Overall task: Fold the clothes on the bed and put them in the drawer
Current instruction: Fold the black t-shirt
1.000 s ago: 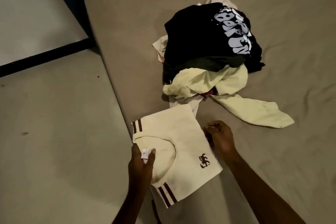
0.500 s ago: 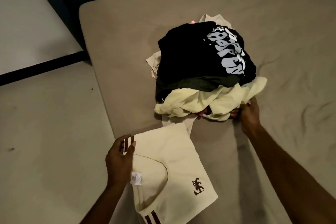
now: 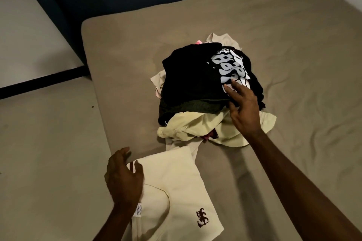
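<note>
Nearest the person, the left hand (image 3: 123,179) rests with loosely spread fingers on the striped corner of a folded cream cotton shirt with a small dark emblem (image 3: 176,188); it holds nothing. The shirt lies flat on the tan sheet of the bed (image 3: 293,49), at its near corner, and a white label shows just below the hand's wrist. Beyond the shirt and to the right, the right hand (image 3: 244,109) reaches out with fingers straight and apart, its fingertips (image 3: 228,87) touching the white lettering of a crumpled black printed T-shirt (image 3: 195,80). That T-shirt tops a heap of unfolded clothes; under the right palm lies a pale yellow garment (image 3: 188,125), with beige cloth (image 3: 221,38) showing at the heap's far side.
</note>
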Available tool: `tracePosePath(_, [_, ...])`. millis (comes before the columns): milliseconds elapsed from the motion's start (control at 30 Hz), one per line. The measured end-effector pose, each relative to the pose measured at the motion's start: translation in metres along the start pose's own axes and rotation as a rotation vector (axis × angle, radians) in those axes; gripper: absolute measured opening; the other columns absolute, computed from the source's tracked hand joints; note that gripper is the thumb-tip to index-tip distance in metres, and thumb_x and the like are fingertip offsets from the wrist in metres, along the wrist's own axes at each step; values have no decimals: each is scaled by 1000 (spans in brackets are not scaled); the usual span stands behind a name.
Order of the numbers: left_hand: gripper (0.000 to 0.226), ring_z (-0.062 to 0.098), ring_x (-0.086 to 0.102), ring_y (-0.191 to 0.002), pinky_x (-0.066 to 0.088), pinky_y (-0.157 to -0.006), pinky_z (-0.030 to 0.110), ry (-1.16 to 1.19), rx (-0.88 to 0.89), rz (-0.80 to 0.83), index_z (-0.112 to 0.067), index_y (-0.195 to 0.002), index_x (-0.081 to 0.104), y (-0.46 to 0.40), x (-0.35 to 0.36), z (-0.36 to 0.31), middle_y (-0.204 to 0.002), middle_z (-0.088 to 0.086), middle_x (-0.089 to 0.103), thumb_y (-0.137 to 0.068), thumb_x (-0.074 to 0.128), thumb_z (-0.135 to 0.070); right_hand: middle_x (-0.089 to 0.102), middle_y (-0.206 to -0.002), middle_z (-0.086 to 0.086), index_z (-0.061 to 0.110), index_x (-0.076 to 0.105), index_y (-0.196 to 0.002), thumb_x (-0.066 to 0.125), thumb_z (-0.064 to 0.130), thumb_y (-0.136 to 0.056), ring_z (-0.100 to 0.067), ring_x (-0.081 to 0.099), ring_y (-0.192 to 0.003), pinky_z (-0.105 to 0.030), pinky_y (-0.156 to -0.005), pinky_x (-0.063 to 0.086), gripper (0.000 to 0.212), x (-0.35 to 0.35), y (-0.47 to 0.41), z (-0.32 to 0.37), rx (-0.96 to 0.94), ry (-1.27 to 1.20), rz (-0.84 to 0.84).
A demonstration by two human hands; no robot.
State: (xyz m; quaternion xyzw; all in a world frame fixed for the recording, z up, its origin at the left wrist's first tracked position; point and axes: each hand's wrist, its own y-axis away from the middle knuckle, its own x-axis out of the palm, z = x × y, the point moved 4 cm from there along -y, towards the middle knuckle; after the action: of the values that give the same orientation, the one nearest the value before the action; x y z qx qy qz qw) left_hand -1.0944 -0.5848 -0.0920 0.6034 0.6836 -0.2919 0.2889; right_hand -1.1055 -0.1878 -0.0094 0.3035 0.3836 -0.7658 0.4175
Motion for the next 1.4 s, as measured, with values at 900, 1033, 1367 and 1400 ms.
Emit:
tracePosePath(900, [22, 14, 74, -71, 55, -64, 29, 589, -76, 657, -14, -101, 73, -8, 8, -211, -77, 2, 77, -96, 67, -35, 43, -56, -5, 11, 41, -64, 70, -6, -75, -11, 35, -54, -35, -50, 31, 35, -122, -60, 87, 207, -331, -18])
tracePosePath(1033, [53, 21, 73, -75, 55, -61, 34, 805, -263, 794, -4, -133, 53, -8, 21, -246, -93, 15, 77, -92, 74, -31, 30, -60, 1, 8, 29, -62, 73, -5, -69, -11, 30, -59, -31, -53, 26, 46, -138, -63, 89, 233, -506, 50])
tracePosePath(1367, [32, 49, 65, -109, 63, -77, 53, 1158, -1039, 827, 2, -132, 51, -34, 37, -291, -136, 33, 54, -102, 52, -8, 26, -59, -2, 19, 27, -61, 86, 5, -76, -12, 27, -52, -24, -48, 25, 63, -221, -64, 107, 354, -973, -37])
tracePosePath(1400, [40, 51, 62, -113, 61, -78, 56, 1100, -1094, 882, 2, -137, 47, -20, 35, -289, -140, 34, 50, -102, 55, -17, 26, -60, -5, 19, 27, -61, 87, 10, -76, -15, 28, -53, -27, -50, 25, 62, -230, -56, 109, 358, -1077, -35])
